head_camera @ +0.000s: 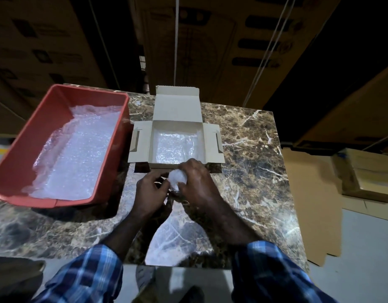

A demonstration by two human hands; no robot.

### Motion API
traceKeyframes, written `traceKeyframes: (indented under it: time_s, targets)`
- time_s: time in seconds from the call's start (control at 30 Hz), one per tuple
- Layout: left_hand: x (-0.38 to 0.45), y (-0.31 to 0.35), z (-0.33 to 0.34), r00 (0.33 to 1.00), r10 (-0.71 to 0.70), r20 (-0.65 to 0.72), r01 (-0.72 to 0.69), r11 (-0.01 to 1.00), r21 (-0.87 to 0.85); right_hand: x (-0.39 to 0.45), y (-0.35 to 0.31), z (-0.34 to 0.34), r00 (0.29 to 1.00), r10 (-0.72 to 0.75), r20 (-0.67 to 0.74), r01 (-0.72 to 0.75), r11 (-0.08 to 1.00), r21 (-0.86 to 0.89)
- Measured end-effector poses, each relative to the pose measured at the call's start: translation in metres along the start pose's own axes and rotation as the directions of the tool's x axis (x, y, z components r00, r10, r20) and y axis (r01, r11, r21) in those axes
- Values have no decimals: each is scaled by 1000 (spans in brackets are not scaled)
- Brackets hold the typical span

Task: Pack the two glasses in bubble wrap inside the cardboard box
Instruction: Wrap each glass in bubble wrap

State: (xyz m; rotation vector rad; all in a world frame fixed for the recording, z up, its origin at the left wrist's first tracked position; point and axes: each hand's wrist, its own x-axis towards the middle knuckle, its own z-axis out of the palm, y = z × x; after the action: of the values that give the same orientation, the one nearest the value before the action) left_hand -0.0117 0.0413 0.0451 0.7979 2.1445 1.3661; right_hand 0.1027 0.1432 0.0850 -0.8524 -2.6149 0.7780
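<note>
We saw a marble worktop (250, 149) carrying a red tub (18, 149) lined with bubble wrap (79, 149). Right of it, the open cardboard box (176, 106) held a wrapped bundle (173, 147). Just in front of the box, left hand (150, 191) and right hand (195, 182) gripped a bubble-wrapped glass (176, 179) between them, fingers curled round it.

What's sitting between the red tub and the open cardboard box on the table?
Nothing. In the head view, only a narrow strip of bare marble table separates the red tub from the cardboard box, whose left flap nearly reaches the tub.
</note>
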Motion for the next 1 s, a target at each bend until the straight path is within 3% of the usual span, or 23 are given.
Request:
traceKeyframes:
  time_s: [0.13, 0.3, 0.43, 0.63, 0.8, 1.0]
  targets:
    - [1, -3, 2, 1000, 6, -13, -6, 1000, -16, 1, 0, -3, 997, -16, 77, 19, 999, -37]
    - [-3, -6, 3, 999, 36, -9, -36, 995, -89, -2, 0, -4, 993, -90, 71, 92, 995, -34]
    - [-4, -8, 3, 999, 38, -8, -39, 992, -118, -3, 1, -8, 999, 13, 42, -17, 995, 93]
    - [-5, -11, 2, 986, 166, 7, -167, 984, 67, -1, 10, -23, 950, 293, 111, -314, 883, 349]
    - [-4, -4, 1, 953, 273, 132, -298, 922, 246, -2, 9, -27, 923, 337, 187, -385, 831, 401]
    - [3, 1, -1, 953, 197, 229, -259, 923, 283, 1, 1, -31, 929, 292, 229, -354, 883, 309]
